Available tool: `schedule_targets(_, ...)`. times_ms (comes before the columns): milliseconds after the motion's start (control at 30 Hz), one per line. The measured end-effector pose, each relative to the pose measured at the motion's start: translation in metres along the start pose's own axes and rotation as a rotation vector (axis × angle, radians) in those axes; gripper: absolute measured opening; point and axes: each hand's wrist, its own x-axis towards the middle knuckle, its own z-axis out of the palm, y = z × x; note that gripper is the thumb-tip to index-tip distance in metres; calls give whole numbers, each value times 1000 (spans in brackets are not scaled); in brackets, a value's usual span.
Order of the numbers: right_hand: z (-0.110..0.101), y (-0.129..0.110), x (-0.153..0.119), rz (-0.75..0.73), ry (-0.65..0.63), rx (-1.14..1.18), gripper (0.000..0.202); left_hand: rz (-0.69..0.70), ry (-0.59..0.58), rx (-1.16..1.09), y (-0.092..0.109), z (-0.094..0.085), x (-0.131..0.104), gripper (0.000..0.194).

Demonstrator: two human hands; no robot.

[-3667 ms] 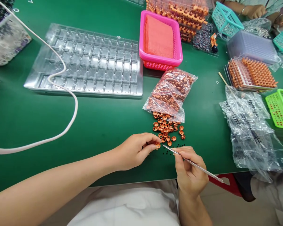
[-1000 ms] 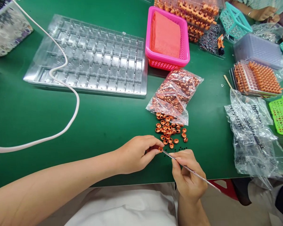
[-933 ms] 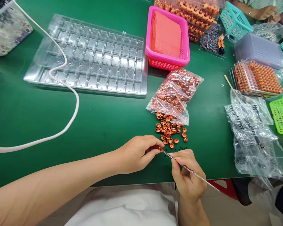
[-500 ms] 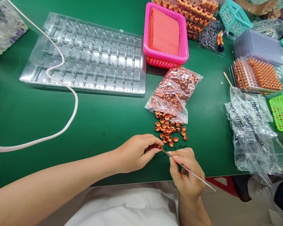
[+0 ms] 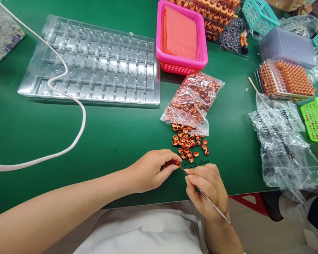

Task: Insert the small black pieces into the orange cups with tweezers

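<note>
Between its thumb and fingers, my left hand [image 5: 156,169] pinches a small copper-coloured cup [image 5: 178,164]. A thin metal rod [image 5: 210,201] is gripped in my right hand [image 5: 208,188], and its tip meets that cup. Just beyond my hands lies a loose pile of similar copper cups [image 5: 186,143], with several tiny black pieces [image 5: 201,162] on the green table near my right fingers. Behind the pile rests a clear bag full of copper parts [image 5: 193,98].
Clear compartment trays [image 5: 100,63] lie back left, crossed by a white cable [image 5: 82,130]. A pink basket [image 5: 204,42] holds red cloth. Crumpled plastic bags [image 5: 286,148], stacked orange parts [image 5: 294,81] and a green basket [image 5: 316,123] stand right. Another person's hand [image 5: 294,5] shows top right.
The whole view has shifted slightly, so the table items appear a little further left. The rod in my right hand is angled more steeply, its tip still at the cup.
</note>
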Motion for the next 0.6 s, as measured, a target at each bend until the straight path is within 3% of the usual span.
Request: schedule_targets(600, -1, -1, -1, 8, 26, -2, 25, -16, 5, -13, 1, -1, -1, 18)
